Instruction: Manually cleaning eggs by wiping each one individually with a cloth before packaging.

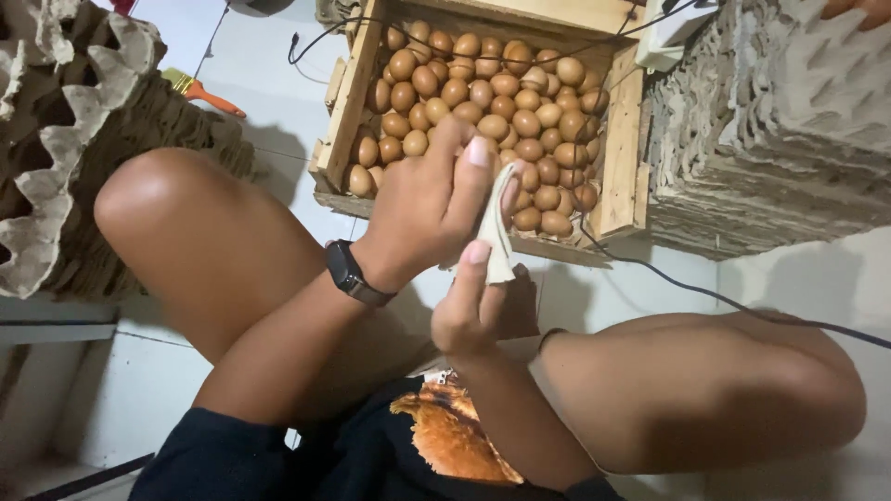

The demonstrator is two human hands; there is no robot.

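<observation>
Fingers [475, 165] of the left hand [422, 209] curl closed, whether around an egg I cannot tell | right hand [469, 311] pinches a small off-white cloth [497, 232] between thumb and fingertips, touching the left fingers | just beyond the fingers: wooden crate [620, 139] full of brown eggs [506, 88] | beside it: stacked grey pulp egg trays [770, 121]

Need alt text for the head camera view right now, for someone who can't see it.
Seated person's left hand and right hand hold a small pale cloth between them, above their bare knees. Behind stands a wooden crate of brown eggs, with stacked cardboard egg trays on both sides.
</observation>
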